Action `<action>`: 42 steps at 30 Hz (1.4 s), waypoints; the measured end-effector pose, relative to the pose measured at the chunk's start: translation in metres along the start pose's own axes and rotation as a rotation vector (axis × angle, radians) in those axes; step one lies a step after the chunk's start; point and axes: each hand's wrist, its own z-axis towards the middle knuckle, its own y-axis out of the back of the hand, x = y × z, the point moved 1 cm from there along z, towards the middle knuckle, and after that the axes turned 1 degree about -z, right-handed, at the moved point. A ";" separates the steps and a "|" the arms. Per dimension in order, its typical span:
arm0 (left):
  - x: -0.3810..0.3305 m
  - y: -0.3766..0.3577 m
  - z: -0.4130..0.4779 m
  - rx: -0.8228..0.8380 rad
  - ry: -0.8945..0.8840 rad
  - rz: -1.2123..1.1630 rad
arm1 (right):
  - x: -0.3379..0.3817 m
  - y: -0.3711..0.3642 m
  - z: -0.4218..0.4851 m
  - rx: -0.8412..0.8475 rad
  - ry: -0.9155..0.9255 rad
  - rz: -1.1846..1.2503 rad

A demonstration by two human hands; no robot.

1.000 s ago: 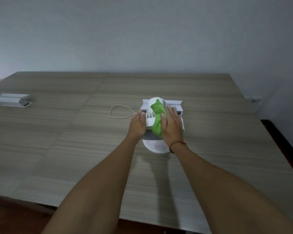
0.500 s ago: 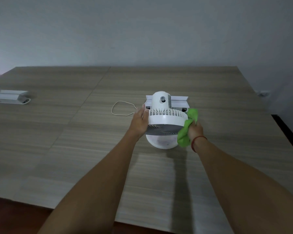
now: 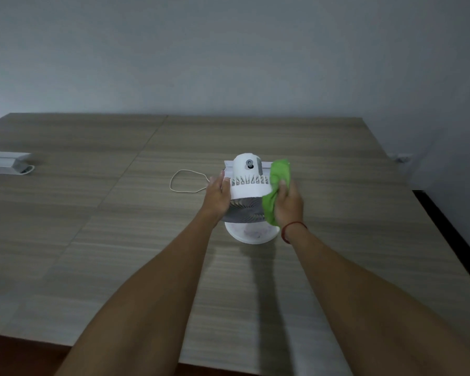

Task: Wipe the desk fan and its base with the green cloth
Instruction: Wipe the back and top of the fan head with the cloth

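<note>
Since half a second ago, having climbed from low beside the fan's right edge up onto its right flank, with the cloth now reaching past the motor housing.

Nearest, stretching in from the bottom edge: two bare forearms over the pale wood-grain table (image 3: 98,240). Circling the right wrist: a thin red string bracelet (image 3: 292,229).

Just beyond, showing below the fan head: the round white base (image 3: 251,234), resting flat on the tabletop.

Bracing the left rim of the small white desk fan (image 3: 248,185): the left hand (image 3: 217,198), fingers curled narrowly around the housing edge, thumb on top. Tilting toward the camera: the grey grille.

Pressing the crumpled bright green cloth (image 3: 278,183) against the fan's right side: the right hand (image 3: 289,203), fingers closed on the fabric, cloth bunched between palm and fan. Possibly touching the grille as well as the housing, though hard telling with the hand covering that spot.

Looping on the table just left of the fan: a thin white cord (image 3: 186,181). Peeking out directly behind the fan: a flat white box-like object (image 3: 229,165).

Lying well apart at the far left edge: a long white rectangular block (image 3: 4,162).

Closing the view behind: a plain grey wall (image 3: 228,55).
</note>
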 end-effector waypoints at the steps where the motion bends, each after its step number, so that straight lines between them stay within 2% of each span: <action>1: -0.002 0.000 -0.001 -0.004 0.008 0.003 | 0.006 -0.004 -0.005 0.028 0.084 -0.035; 4: -0.006 0.000 -0.003 0.011 -0.004 0.021 | 0.023 -0.019 -0.016 0.183 0.350 -0.226; 6: -0.002 0.000 -0.005 -0.019 -0.009 -0.007 | 0.027 -0.028 -0.020 0.285 0.459 -0.412; 8: -0.001 0.000 -0.011 -0.145 0.041 -0.020 | 0.030 -0.028 -0.024 0.311 0.468 -0.460; 11: -0.008 0.002 -0.026 -0.405 0.078 -0.040 | 0.028 -0.021 -0.023 0.271 0.415 -0.344; 13: -0.016 -0.001 -0.035 -0.427 0.128 -0.090 | 0.024 -0.014 -0.021 0.214 0.315 -0.281; 17: -0.026 -0.006 -0.043 -0.338 0.171 -0.158 | 0.018 0.000 -0.024 0.089 0.090 -0.210; 21: -0.031 -0.009 -0.046 -0.267 0.125 -0.040 | 0.016 0.010 -0.024 0.004 -0.070 -0.150; 24: -0.035 -0.011 -0.050 -0.275 0.148 -0.011 | 0.017 0.014 -0.023 0.057 -0.143 -0.061; 29: -0.031 -0.014 -0.058 -0.210 0.324 -0.292 | 0.013 0.023 -0.030 0.237 -0.357 0.059; 32: -0.026 -0.017 -0.067 -0.067 0.419 -0.419 | 0.009 0.022 -0.039 0.340 -0.339 0.107; 36: -0.017 -0.017 -0.089 0.108 0.471 -0.383 | 0.004 0.022 -0.053 0.414 -0.315 0.078; 40: 0.001 -0.016 -0.098 0.138 0.496 -0.387 | -0.015 0.021 -0.066 0.488 -0.340 0.107; 42: 0.008 -0.018 -0.105 0.206 0.544 -0.440 | -0.025 0.019 -0.072 0.516 -0.349 0.117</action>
